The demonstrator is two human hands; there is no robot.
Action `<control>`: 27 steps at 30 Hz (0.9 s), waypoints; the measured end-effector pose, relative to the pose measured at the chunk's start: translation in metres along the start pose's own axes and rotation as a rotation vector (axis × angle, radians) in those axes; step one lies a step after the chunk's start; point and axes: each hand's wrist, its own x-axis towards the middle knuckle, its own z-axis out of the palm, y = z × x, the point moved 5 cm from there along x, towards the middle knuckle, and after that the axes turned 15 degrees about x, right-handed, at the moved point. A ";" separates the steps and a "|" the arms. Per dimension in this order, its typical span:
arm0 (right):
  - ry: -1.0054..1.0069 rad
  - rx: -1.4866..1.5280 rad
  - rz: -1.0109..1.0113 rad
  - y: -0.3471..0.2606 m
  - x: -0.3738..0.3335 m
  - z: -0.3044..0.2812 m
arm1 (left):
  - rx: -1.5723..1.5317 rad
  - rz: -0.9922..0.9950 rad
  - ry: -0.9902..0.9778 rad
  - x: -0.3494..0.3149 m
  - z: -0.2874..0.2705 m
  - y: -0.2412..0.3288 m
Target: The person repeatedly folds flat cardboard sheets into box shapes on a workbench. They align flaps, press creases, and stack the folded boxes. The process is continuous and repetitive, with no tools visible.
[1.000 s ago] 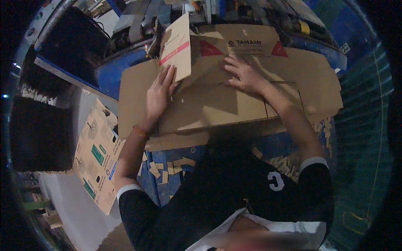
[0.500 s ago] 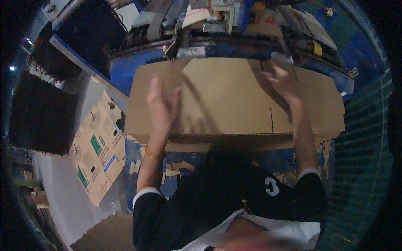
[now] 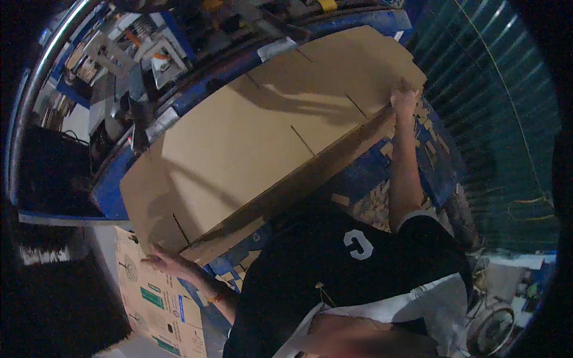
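Note:
A stack of flat brown cardboard sheets (image 3: pixel 239 155) with dark slits along its edges lies slanted before me. My right hand (image 3: pixel 404 102) is closed at its near right corner, fingers curled over the edge. At the near left corner, my left hand (image 3: pixel 167 264) has its fingers apart, close beside the stack's end; whether it touches is hard to tell. Below that hand lies a printed cardboard sheet (image 3: pixel 161 298) with green and blue marks and dark cut-out holes.
Beyond the stack runs a blue-framed machine (image 3: pixel 239 62) with dark rails. Small cardboard offcuts (image 3: pixel 373 200) litter the blue surface on the near side. A green corrugated wall (image 3: pixel 489 107) stands at the right, a bicycle wheel (image 3: pixel 492 331) at the lower right.
My view has turned, so the stack now slants up to the right. Both hands have gone from above its top face to its near corners, and the right has closed on the edge.

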 end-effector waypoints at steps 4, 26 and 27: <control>0.601 1.076 0.086 -0.014 0.007 -0.020 | -0.098 0.081 0.075 -0.003 -0.017 0.027; -0.613 0.417 -1.356 -0.220 -0.186 -0.067 | 0.215 1.169 -0.493 -0.078 0.012 0.103; -0.627 0.412 -1.364 -0.219 -0.185 -0.066 | 0.334 1.234 -0.528 -0.082 0.018 0.107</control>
